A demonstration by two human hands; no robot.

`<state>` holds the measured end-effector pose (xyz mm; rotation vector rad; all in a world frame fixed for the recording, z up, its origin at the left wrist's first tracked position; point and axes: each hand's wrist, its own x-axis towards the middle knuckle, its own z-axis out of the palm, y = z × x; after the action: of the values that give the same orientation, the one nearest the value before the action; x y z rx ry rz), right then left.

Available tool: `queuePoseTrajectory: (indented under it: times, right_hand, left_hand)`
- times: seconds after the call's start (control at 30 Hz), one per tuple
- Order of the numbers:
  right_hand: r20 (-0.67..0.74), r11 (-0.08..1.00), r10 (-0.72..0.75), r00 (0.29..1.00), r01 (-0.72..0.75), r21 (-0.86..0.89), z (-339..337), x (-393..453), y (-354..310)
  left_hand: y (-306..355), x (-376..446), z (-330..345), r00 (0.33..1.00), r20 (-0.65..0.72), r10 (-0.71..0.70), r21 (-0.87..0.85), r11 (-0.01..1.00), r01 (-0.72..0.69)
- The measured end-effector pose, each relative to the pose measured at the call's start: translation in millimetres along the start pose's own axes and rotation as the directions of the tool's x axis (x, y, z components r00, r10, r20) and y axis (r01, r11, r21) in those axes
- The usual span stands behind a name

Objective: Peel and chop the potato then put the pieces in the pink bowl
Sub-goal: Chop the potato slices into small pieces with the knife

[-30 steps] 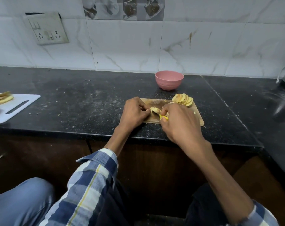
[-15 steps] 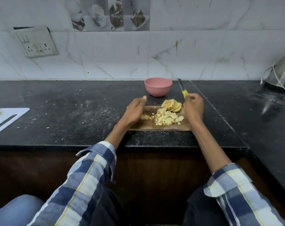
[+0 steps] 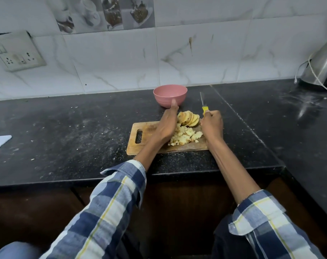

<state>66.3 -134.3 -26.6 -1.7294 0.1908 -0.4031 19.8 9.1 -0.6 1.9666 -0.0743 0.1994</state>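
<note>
Left hand: fingers straight, edge set against the diced potato.
Right hand: grasps a knife, blade pointing away.
Potato: dice and slices on the board.
Bowl: pink, just behind the board on the dark surface.

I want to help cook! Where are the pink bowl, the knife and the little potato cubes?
Round pink bowl (image 3: 165, 94), head view, front wall.
Yellow-handled knife (image 3: 202, 99), head view, steel blade.
Pile of pale potato cubes (image 3: 185, 136), head view, middle.
</note>
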Motion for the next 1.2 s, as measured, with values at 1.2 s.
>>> queuePoseTrajectory:
  times: [1.2]
  right_hand:
    - [0.06, 0.972, -0.149, 0.987, 0.157, -0.177, -7.3, -20.6, -11.2]
  left_hand:
    - [-19.6, 41.4, -33.1, 0.98, -0.176, 0.092, 0.084, 0.993, -0.078]
